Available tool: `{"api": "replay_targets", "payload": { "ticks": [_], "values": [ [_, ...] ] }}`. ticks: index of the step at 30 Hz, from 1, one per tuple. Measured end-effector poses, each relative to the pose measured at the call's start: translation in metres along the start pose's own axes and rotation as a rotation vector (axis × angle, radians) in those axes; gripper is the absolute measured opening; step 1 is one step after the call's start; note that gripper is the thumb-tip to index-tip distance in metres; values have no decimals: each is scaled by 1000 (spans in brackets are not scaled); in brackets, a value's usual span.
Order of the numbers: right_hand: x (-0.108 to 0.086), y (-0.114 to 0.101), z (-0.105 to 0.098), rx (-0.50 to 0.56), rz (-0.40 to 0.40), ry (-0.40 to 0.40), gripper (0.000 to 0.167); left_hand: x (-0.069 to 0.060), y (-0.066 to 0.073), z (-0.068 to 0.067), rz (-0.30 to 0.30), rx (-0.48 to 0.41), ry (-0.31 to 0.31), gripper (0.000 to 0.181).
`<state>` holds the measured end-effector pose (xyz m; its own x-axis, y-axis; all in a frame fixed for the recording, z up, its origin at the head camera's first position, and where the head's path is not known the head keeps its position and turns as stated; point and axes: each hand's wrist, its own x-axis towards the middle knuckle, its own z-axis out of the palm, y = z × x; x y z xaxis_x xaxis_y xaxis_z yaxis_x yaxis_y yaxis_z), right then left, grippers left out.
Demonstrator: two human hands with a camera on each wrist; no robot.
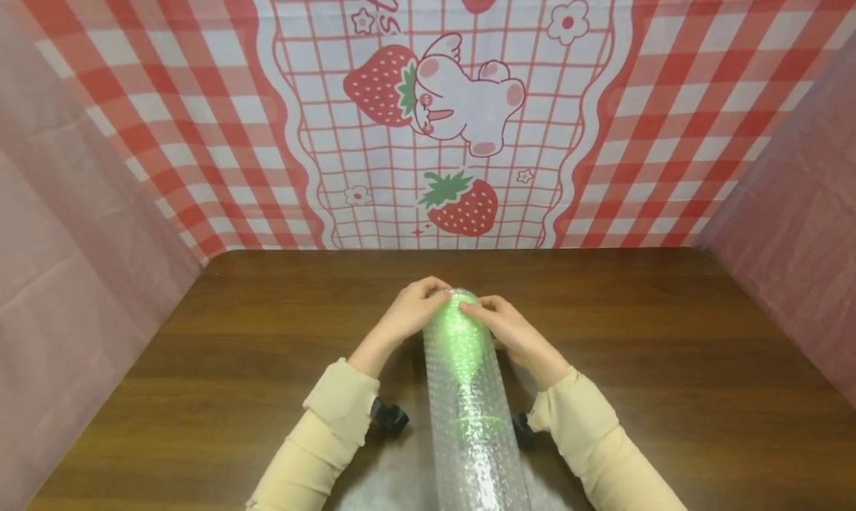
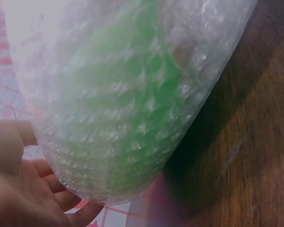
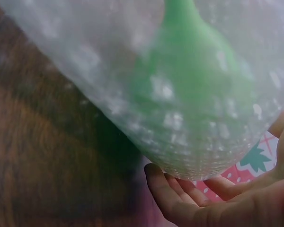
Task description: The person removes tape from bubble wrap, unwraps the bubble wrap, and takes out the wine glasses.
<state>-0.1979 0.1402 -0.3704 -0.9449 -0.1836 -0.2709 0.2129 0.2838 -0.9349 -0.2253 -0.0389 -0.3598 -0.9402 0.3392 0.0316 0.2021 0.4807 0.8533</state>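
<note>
A green wine glass (image 1: 463, 340) shows through a sleeve of clear bubble wrap (image 1: 476, 466). Its bowl is at the far end, while the thin stem and round foot point toward me. My left hand (image 1: 416, 307) holds the far end of the wrap from the left, thumb on top. From the right, my right hand (image 1: 513, 328) grips the same end with its thumb on top too. Both wrist views show the fingers (image 2: 61, 196) curved about the rounded end of the wrap. The glass itself is blurred by the bubbles, and its near part is partly hidden by glare.
A brown wooden table (image 1: 221, 377) lies beneath. A pale, shiny patch (image 1: 381, 489) shows on it near the front edge. Black wrist devices (image 1: 389, 416) sit by the cuffs. Behind the table hangs a red checked strawberry cloth (image 1: 461, 110), with pink cloth (image 1: 80, 221) on both sides.
</note>
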Motion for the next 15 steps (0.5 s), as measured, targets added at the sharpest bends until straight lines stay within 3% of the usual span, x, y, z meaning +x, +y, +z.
{"api": "replay_targets", "payload": {
  "ticks": [15],
  "values": [
    [-2,1,-2,1,14,-8,74,-2,-2,-6,40,-41,-2,24]
  ]
}}
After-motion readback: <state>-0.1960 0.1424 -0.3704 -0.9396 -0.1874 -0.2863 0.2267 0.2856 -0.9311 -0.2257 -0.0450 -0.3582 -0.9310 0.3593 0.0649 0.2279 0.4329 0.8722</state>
